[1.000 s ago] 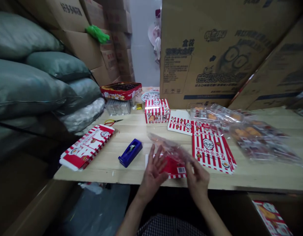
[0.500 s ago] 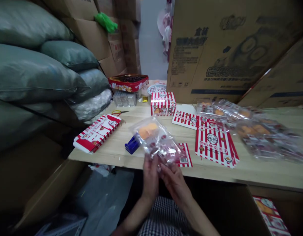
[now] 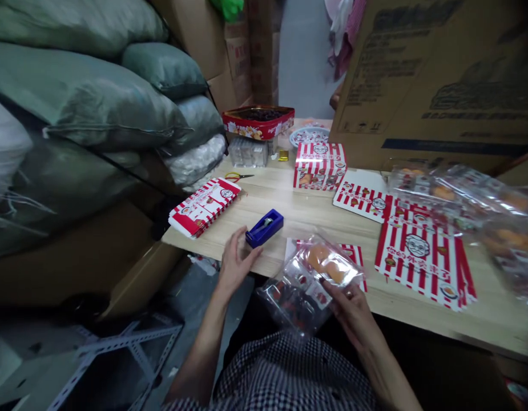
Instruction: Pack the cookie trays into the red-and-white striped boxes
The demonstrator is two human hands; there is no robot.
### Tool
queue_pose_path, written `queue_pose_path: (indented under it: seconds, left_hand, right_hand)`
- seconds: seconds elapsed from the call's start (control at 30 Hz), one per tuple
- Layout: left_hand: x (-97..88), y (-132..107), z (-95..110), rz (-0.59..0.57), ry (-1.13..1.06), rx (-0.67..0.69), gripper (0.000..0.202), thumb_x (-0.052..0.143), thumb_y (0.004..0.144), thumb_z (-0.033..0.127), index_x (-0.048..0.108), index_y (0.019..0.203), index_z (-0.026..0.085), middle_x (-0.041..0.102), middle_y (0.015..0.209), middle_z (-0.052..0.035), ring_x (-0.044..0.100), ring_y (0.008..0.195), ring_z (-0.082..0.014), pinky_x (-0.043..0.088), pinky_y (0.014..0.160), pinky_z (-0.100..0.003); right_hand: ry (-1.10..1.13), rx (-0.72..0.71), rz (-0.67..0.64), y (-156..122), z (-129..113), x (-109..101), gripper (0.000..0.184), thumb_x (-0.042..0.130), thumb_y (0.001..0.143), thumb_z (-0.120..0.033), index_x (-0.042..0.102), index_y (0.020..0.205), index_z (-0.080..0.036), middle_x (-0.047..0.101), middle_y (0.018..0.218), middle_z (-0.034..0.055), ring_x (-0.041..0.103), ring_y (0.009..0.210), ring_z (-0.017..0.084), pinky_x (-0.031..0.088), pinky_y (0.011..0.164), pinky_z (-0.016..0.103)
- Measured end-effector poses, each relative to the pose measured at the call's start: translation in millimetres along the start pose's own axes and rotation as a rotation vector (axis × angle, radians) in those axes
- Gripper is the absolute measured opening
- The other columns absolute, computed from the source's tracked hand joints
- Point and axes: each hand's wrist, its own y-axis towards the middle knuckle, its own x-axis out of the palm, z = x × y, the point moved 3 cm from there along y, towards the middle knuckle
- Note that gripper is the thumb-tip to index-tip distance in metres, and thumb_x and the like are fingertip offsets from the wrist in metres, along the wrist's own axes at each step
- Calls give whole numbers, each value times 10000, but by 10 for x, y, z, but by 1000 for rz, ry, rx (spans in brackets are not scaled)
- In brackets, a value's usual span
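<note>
My right hand point(image 3: 351, 305) grips a clear plastic packet point(image 3: 304, 302) by its right side. Orange pieces and small printed sachets show through the film. The packet is tilted over the table's front edge and partly covers a flat red-and-white printed card point(image 3: 355, 254). My left hand point(image 3: 237, 260) has its fingers spread and nothing in it. Its fingertips are right by a blue tape dispenser point(image 3: 265, 227) on the table; whether they touch it I cannot tell.
Folded striped cartons point(image 3: 206, 205) lie at left, scissors point(image 3: 238, 176) behind them. A made-up striped box point(image 3: 319, 165) stands at the back. More flat cartons point(image 3: 418, 257) and filled packets point(image 3: 452, 188) cover the right. A red tin point(image 3: 259, 123) sits on clear boxes point(image 3: 248, 152).
My left hand has let go of the packet and moved left to the tape dispenser. My right hand has turned the packet and brought it closer to me. The view has swung left.
</note>
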Motion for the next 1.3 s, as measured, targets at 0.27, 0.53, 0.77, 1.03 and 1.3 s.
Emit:
queue_pose_path:
  seconds: [0.27,0.53,0.77,1.03,1.3]
  left_hand:
    - [167,850,-639,-39,324,109,806,761,776,347,402,1470,148,493,1473,-190,447,1383,-350,331,1158,-518]
    - [544,-548,-190,-124,-633,-321,770,478,864,743,474,1436,227,545,1457,-151,547,1324,-313,482,1065,-452]
    - [-51,-510,-79,108,-766,-556,387,858,695,311,705,1015,155,771,931,-51,739,775,-180,616,732,-276]
    - [-665,239,-447,-199,-517,-577,528,875,623,208,677,1108,143,768,880,-89,738,675,-206,609,612,-290]
    - [-473,627,-536,-292,-526,-550,446,842,650,185,687,1063,125,759,843,-106,717,645,-209,575,546,-279]
  right_hand:
    - [29,24,151,18,84,-304,412,876,695,-284,741,1072,-187,777,1109,79,742,1020,267,642,761,317]
    - [-9,-122,104,94,214,156,415,700,856,-405,630,1257,-324,679,1318,36,652,1203,268,567,977,456]
    - [-342,-165,-349,237,-89,294,788,850,712,-396,506,1419,-344,642,1352,55,584,1280,283,422,1112,524]
    - [-1826,-435,-556,1124,-354,-202,1371,891,528,-524,97,1611,-244,58,1675,195,-55,1530,428,-89,1165,650]
    - [-1807,-477,-580,1223,-251,-241,1301,815,598,-455,22,1610,-253,370,1499,179,295,1454,354,51,1208,562]
